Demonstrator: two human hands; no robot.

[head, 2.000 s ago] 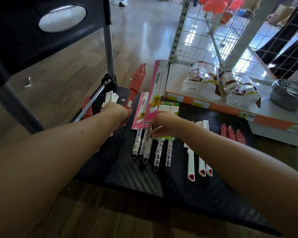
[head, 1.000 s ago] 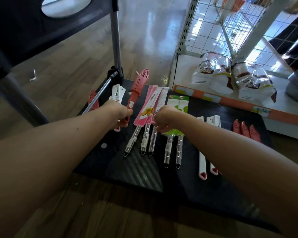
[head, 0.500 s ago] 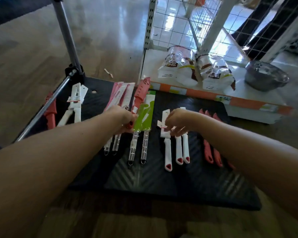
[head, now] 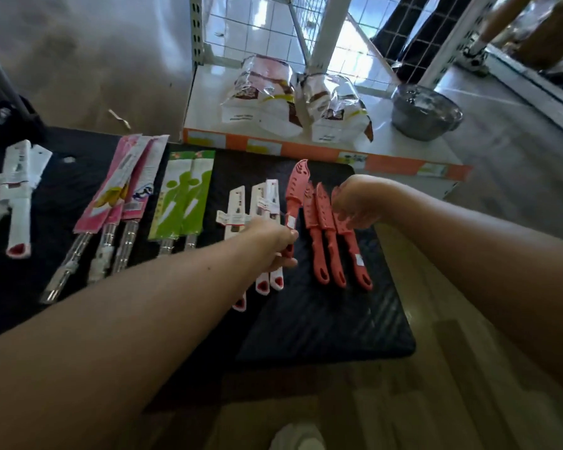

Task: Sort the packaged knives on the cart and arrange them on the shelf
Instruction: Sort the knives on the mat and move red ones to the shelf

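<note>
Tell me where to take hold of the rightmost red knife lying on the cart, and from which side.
Grip the rightmost red knife by its handle, coming from above on the near right. The handle points toward the person with bare cart beside it on the right; two other red knives lie close on its left, and the right hand hides its blade end.

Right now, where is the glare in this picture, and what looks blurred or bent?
Head view: glare whitens the tiled floor behind the wire grid; the shelf post leans from lens distortion; the pale shape at the bottom edge is blurred.
</note>
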